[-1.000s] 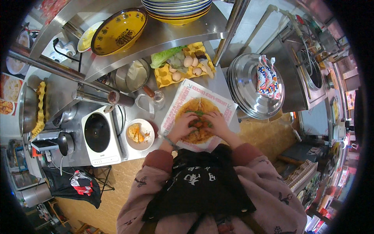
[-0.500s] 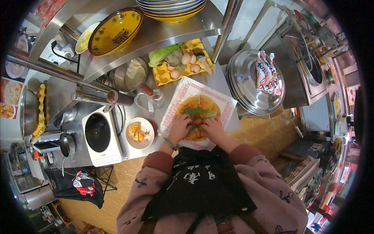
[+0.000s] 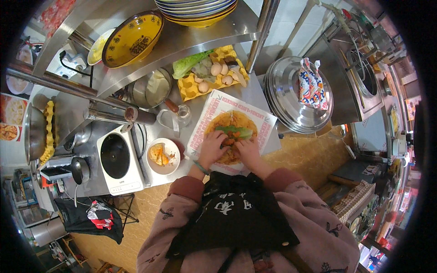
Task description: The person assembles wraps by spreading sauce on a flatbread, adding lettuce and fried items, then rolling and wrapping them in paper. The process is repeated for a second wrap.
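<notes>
now | left hand [image 3: 212, 149] and right hand [image 3: 248, 150] curled on near edge of pancake [image 3: 232, 132] | lettuce [image 3: 236, 132] mid-pancake | risk: uneven grip tears it, filling spills

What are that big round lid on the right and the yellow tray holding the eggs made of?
The round lid looks like polished metal, probably stainless steel: grey and shiny with reflections. The yellow egg tray looks like moulded plastic or pulp, with cupped pockets and a matte surface; which one is unclear.

Red-and-white printed paper sheet [image 3: 214, 119] under the flatbread; blue, red and white patterned packet [image 3: 310, 83] on steel lid [image 3: 291, 98].
</notes>
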A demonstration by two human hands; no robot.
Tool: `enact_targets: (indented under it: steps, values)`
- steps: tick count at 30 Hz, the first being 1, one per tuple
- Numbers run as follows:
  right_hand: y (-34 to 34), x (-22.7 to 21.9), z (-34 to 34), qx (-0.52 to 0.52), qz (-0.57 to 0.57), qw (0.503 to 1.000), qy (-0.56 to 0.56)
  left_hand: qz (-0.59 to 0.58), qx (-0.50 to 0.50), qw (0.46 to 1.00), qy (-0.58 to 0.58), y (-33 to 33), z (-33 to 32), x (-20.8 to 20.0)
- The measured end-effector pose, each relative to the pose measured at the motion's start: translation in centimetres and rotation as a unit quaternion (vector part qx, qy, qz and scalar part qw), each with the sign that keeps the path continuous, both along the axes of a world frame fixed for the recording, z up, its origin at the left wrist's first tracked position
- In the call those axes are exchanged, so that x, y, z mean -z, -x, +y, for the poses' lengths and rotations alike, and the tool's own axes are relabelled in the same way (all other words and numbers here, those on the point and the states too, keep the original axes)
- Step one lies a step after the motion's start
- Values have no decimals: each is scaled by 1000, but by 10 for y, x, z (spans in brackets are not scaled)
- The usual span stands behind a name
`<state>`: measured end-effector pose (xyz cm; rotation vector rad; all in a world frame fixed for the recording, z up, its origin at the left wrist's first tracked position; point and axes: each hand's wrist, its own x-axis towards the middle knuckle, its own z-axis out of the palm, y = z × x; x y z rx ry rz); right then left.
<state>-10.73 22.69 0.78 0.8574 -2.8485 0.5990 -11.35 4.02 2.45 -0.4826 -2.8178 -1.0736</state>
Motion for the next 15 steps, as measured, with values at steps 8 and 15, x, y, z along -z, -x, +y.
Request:
enact_targets:
  steps: [8,15]
  values:
    - [0,-1,13,-58,-18,994,86,-16,25,999,-19,4,7,6]
    - [-25,-1,42,-210,-49,976,-10,-39,-151,970,-187,4,-37,2]
